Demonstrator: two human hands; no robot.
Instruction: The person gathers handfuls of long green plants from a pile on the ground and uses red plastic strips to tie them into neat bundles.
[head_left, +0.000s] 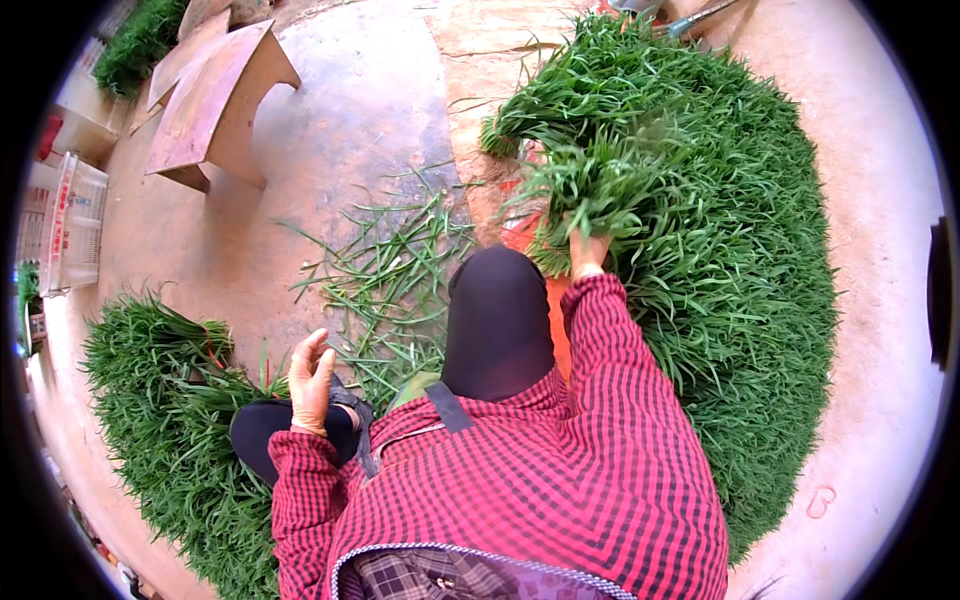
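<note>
My right hand (pixel 588 252) is closed round a bunch of long-leaved greens (pixel 605 190), its leaf tips spreading away from me. It is at the near edge of a large heap of the same greens (pixel 730 250) on my right. The fingertips are hidden among the leaves. Raised near my left knee, my left hand (pixel 310 378) is empty, with thumb and fingers apart. Beside it is a smaller heap of greens (pixel 160 400), where a bunch shows a thin red tie. Loose cut stems (pixel 395 275) lie scattered on the floor ahead of my knees.
A low wooden bench (pixel 215 95) stands at the far left. A white plastic crate (pixel 75 225) is by the left edge. Orange sheeting (pixel 558 325) shows beside my right knee. More greens (pixel 140 45) lie at the far left, and a tool handle (pixel 700 18) is beyond the large heap.
</note>
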